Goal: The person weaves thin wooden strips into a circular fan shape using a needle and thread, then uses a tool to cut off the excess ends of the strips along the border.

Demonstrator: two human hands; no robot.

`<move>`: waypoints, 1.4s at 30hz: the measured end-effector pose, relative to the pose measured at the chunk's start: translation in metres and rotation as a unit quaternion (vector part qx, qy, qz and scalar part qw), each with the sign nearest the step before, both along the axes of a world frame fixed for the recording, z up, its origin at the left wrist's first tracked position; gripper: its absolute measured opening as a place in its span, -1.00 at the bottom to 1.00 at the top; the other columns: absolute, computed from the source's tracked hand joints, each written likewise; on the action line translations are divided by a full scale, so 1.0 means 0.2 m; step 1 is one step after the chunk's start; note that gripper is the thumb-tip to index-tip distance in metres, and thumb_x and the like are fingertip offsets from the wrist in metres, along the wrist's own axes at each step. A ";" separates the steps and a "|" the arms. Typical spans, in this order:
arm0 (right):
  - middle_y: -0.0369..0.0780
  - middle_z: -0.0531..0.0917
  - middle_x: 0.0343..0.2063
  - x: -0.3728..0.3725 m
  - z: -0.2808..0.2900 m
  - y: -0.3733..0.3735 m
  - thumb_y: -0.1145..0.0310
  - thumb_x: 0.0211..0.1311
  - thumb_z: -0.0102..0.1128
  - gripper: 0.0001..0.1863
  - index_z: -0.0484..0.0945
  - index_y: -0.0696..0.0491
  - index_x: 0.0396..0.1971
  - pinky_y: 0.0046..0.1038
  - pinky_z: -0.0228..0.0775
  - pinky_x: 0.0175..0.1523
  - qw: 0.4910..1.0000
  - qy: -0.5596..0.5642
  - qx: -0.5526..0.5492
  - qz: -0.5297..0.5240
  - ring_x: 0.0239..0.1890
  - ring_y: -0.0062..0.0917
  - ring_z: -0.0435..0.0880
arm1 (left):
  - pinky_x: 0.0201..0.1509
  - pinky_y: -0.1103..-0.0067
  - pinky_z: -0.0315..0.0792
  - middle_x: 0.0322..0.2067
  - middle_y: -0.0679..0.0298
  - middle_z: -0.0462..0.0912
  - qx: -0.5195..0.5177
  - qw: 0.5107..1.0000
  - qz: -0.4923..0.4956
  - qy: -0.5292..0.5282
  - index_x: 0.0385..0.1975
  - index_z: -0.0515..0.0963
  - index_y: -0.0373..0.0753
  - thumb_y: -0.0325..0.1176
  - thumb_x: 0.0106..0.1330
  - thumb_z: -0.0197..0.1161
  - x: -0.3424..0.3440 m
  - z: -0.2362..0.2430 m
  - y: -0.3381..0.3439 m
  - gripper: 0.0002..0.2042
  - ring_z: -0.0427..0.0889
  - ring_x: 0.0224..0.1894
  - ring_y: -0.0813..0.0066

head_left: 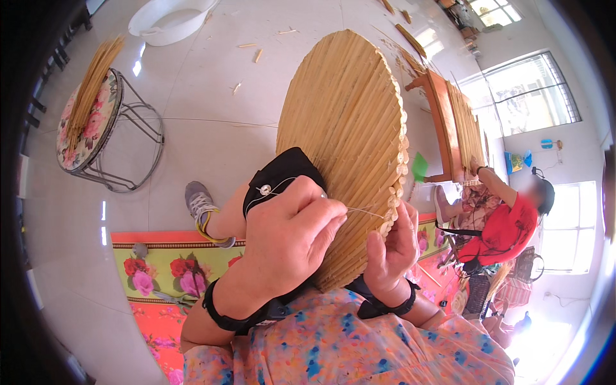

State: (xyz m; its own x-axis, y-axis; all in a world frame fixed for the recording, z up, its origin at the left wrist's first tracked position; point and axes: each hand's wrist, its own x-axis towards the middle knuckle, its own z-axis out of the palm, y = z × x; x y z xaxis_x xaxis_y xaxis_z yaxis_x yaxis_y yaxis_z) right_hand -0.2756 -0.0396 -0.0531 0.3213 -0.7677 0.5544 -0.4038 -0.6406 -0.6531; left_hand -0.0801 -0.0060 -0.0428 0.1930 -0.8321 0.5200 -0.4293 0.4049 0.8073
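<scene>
An oval panel of flat straw-coloured strips (340, 109) stands tilted over my lap, with a row of knotted, looped ends down its right edge. My left hand (292, 224) is closed in a pinch in front of the panel's lower left. From those fingertips a thin pale thread (364, 212) runs taut to the looped edge; whether a needle is also there is hidden. More thread loops over the dark cloth on my knee (285, 168), beside a small shiny round piece (265, 190). My right hand (393, 250) grips the panel's lower right edge between thumb and fingers.
A round floral stool (115, 106) with a bundle of dry stalks (93, 90) stands left. Behind it is a white basin (170, 19). At right, a person in red (507, 224) works at a wooden bench (443, 122). A floral mat (160, 273) lies underfoot; scraps litter the floor.
</scene>
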 end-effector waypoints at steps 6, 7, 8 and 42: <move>-0.03 0.52 -0.05 0.00 -0.01 -0.01 0.56 -0.01 0.25 -0.34 0.39 0.23 0.21 -0.59 0.36 -0.28 1.000 -0.011 -0.009 0.009 -0.21 -0.50 0.47 | -0.57 0.50 0.36 -0.53 0.31 0.43 -0.012 0.999 -0.015 -0.027 -0.37 0.61 -0.23 -0.50 0.09 0.37 0.00 0.01 0.01 -0.88 0.50 -0.59 0.39; -0.03 0.52 -0.05 0.00 -0.01 -0.01 0.56 -0.01 0.25 -0.34 0.39 0.23 0.21 -0.59 0.36 -0.28 1.000 -0.010 -0.008 0.008 -0.21 -0.50 0.47 | -0.57 0.50 0.36 -0.53 0.31 0.43 -0.012 0.999 -0.015 -0.027 -0.37 0.61 -0.23 -0.50 0.09 0.37 0.00 0.01 0.02 -0.88 0.50 -0.59 0.39; -0.03 0.53 -0.05 -0.01 -0.01 -0.01 0.56 -0.01 0.25 -0.34 0.39 0.23 0.21 -0.59 0.36 -0.28 1.000 -0.005 -0.008 0.008 -0.21 -0.50 0.47 | -0.57 0.50 0.36 -0.54 0.31 0.42 -0.011 0.999 -0.017 -0.036 -0.37 0.62 -0.23 -0.50 0.09 0.37 0.01 0.02 0.02 -0.88 0.49 -0.60 0.40; -0.01 0.54 -0.10 0.00 -0.01 -0.01 0.49 0.02 0.30 -0.38 0.41 0.28 0.17 -0.57 0.38 -0.29 1.000 -0.012 -0.021 0.009 -0.23 -0.47 0.50 | -0.62 0.53 0.21 -0.60 0.34 0.37 -0.032 0.999 0.017 -0.038 -0.39 0.66 -0.18 -0.55 -0.06 0.47 -0.01 0.01 0.02 -0.78 0.37 -0.64 0.45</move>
State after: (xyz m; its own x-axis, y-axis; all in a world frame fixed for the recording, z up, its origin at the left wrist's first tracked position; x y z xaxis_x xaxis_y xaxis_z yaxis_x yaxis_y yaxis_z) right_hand -0.2748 -0.0426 -0.0552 0.3208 -0.7379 0.5937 -0.3756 -0.6746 -0.6355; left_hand -0.0831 -0.0027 -0.0405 0.1779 -0.7903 0.5864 -0.5031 0.4391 0.7444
